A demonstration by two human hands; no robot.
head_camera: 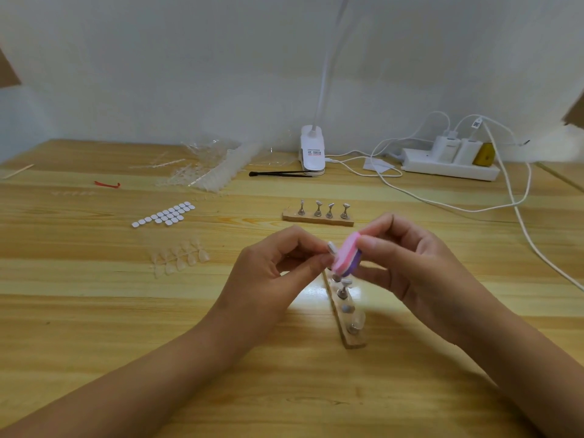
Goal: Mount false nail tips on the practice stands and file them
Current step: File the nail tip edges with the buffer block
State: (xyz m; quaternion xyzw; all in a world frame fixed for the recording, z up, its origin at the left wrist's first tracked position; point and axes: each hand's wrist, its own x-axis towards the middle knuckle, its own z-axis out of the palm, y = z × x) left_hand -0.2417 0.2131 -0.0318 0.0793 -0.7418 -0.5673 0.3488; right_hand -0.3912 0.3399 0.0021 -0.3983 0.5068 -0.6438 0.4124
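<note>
Two wooden bases sit on your table.

Far base, middle of the surface: four metal stands, upright in a row.

Near base, nearer the front edge and end-on to you: more stands, partly hidden by your hands.

Your left hand, above the near base: fingers curled, pinching at a small pale nail tip.

Your right hand: thumb and fingers gripping a pink-and-purple buffer block, held just beside the tip. Whether they touch cannot be told.

Left half of the surface: white adhesive tabs and a sprig of clear tips.
</note>
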